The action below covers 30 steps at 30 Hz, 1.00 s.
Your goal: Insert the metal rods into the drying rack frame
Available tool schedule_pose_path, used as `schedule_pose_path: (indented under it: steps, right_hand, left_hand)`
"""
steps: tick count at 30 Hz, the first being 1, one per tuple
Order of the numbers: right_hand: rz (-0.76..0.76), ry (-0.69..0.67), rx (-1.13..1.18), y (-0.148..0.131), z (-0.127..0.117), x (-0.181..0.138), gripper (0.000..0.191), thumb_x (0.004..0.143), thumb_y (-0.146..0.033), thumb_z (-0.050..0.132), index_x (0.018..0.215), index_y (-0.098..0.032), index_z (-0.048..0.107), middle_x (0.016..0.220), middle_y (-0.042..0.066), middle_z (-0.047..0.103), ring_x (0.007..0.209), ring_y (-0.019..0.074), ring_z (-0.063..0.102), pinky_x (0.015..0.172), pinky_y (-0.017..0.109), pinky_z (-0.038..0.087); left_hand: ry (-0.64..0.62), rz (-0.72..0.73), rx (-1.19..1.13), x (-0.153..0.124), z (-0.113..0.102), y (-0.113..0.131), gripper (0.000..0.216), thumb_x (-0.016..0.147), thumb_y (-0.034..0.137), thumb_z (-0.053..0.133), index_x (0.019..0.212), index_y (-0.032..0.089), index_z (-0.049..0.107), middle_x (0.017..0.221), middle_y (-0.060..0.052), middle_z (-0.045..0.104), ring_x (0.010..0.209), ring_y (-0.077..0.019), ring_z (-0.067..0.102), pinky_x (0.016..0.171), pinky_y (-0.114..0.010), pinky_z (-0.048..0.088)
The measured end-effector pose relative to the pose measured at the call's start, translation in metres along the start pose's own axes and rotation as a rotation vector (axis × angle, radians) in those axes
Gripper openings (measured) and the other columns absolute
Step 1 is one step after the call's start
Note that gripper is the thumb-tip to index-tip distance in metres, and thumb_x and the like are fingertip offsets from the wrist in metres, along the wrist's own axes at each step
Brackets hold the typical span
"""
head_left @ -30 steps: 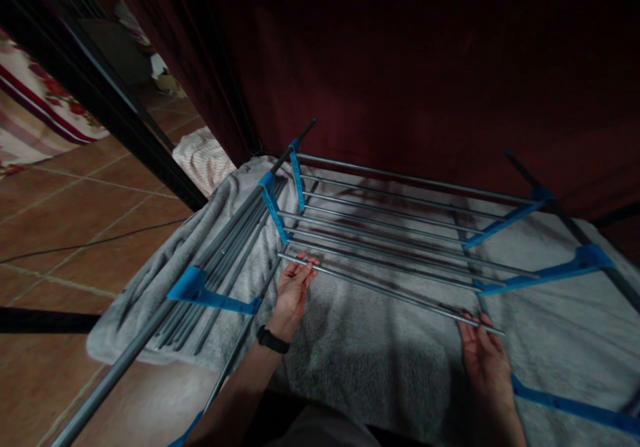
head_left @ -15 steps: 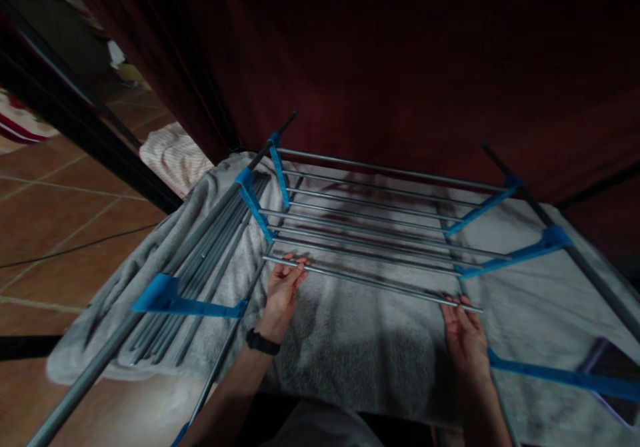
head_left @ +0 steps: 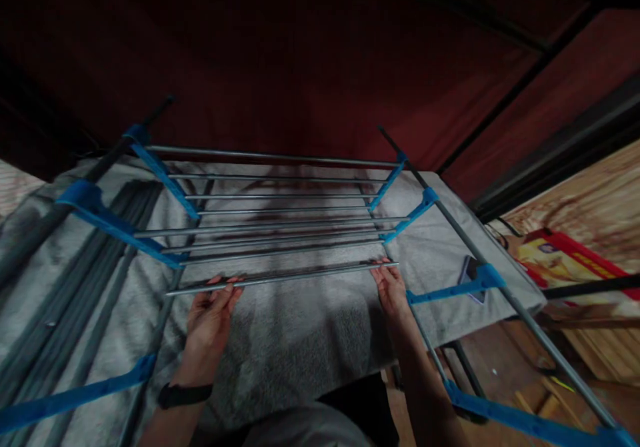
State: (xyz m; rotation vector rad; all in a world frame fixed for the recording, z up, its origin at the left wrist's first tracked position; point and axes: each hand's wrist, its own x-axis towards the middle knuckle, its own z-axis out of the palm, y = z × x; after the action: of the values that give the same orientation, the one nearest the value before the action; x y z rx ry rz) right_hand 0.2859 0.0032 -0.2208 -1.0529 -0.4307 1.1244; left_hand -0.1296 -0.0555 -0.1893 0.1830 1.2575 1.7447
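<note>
A thin grey metal rod [head_left: 300, 276] lies across the near side of a partly assembled rack, with both hands closed on it. My left hand [head_left: 210, 317], a dark band on its wrist, pinches the rod near its left end. Close to the right end, my right hand [head_left: 393, 290] grips it with the fingertips. Beyond the held rod, several parallel rods span between blue plastic brackets [head_left: 107, 220] on the left and others [head_left: 409, 219] on the right. The brackets sit on long grey side tubes [head_left: 460, 230]. Both rod ends show free of the brackets.
A bundle of loose grey tubes [head_left: 75, 294] lies at left on the grey blanket [head_left: 295, 340]. A phone-like dark object [head_left: 470, 275] rests beyond the right side, partly behind a bracket. A red and yellow box [head_left: 570, 260] stands at far right. Dark red cloth [head_left: 260, 67] hangs behind the rack.
My view has swung to the right, bringing the box and right floor into sight. Both hands keep hold of the rod, which stays at the rack's near side.
</note>
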Motion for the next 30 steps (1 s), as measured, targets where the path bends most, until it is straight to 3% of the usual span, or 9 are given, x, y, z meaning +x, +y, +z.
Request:
schedule_pose_path:
  steps: [4, 9, 16, 22, 30]
  right_hand:
    - [0.013, 0.004, 0.017, 0.0, 0.01, -0.001, 0.038, 0.063, -0.032, 0.098, 0.089, -0.026, 0.07, 0.089, -0.005, 0.078, 0.086, 0.0144, 0.076, 0.09, 0.033, 0.066]
    - [0.046, -0.004, 0.02, 0.002, 0.021, -0.006, 0.041, 0.062, -0.036, 0.098, 0.086, -0.027, 0.067, 0.088, -0.003, 0.079, 0.079, 0.0173, 0.077, 0.08, 0.036, 0.068]
    - [0.058, 0.059, 0.024, 0.004, 0.032, -0.008, 0.045, 0.064, -0.039, 0.099, 0.078, -0.026, 0.058, 0.074, -0.006, 0.072, 0.071, 0.016, 0.076, 0.075, 0.031, 0.065]
    - [0.069, 0.064, 0.032, 0.005, 0.031, -0.01, 0.042, 0.066, -0.037, 0.096, 0.074, -0.027, 0.057, 0.068, -0.008, 0.069, 0.067, 0.0123, 0.071, 0.077, 0.028, 0.064]
    - [0.032, 0.052, 0.028, 0.006, 0.042, -0.002, 0.045, 0.072, -0.043, 0.094, 0.076, -0.028, 0.052, 0.062, -0.012, 0.063, 0.058, 0.0094, 0.068, 0.071, 0.024, 0.063]
  left_hand:
    - [0.002, -0.003, 0.019, 0.002, -0.001, 0.002, 0.036, 0.063, 0.013, 0.094, 0.091, 0.022, 0.072, 0.081, 0.004, 0.075, 0.09, -0.0164, 0.077, 0.089, -0.027, 0.064]
    - [0.017, 0.0, 0.019, 0.001, 0.0, 0.004, 0.033, 0.06, 0.013, 0.094, 0.084, 0.021, 0.072, 0.088, 0.003, 0.077, 0.088, -0.0149, 0.076, 0.086, -0.025, 0.064]
    - [0.052, 0.005, 0.063, -0.002, 0.006, 0.006, 0.033, 0.06, 0.014, 0.095, 0.083, 0.02, 0.072, 0.084, 0.003, 0.075, 0.085, -0.0142, 0.074, 0.084, -0.026, 0.064]
    - [0.093, -0.039, 0.039, 0.002, 0.008, 0.008, 0.034, 0.067, 0.015, 0.09, 0.067, 0.021, 0.057, 0.073, 0.005, 0.072, 0.073, -0.0139, 0.071, 0.087, -0.032, 0.065]
    - [0.093, -0.049, 0.026, 0.006, 0.006, 0.006, 0.038, 0.07, 0.016, 0.087, 0.064, 0.022, 0.05, 0.065, 0.005, 0.068, 0.069, -0.0164, 0.072, 0.089, -0.038, 0.065]
